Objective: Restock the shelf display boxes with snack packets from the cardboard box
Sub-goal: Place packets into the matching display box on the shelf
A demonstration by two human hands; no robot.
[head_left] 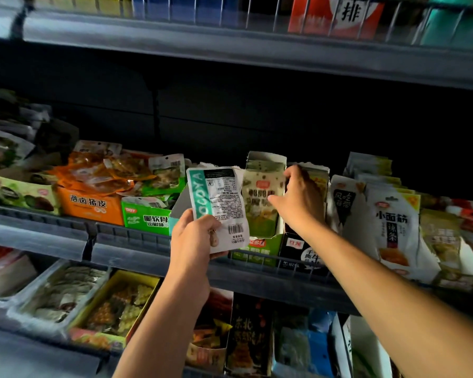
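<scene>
My left hand (194,238) grips a stack of white snack packets with a teal side band (217,203), back side facing me, held upright in front of the middle shelf. My right hand (298,200) reaches into the row of upright display boxes, its fingers curled over the packets in the black display box (301,249), thumb pointing left across the pale green packets in the green display box (260,203). The cardboard box is out of view.
On the middle shelf stand an orange box (90,205) and a green box (145,216) on the left and white packets (393,225) on the right. A wire rail (292,266) edges that shelf. Lower shelf trays (115,304) sit below; upper shelf (257,50) overhangs.
</scene>
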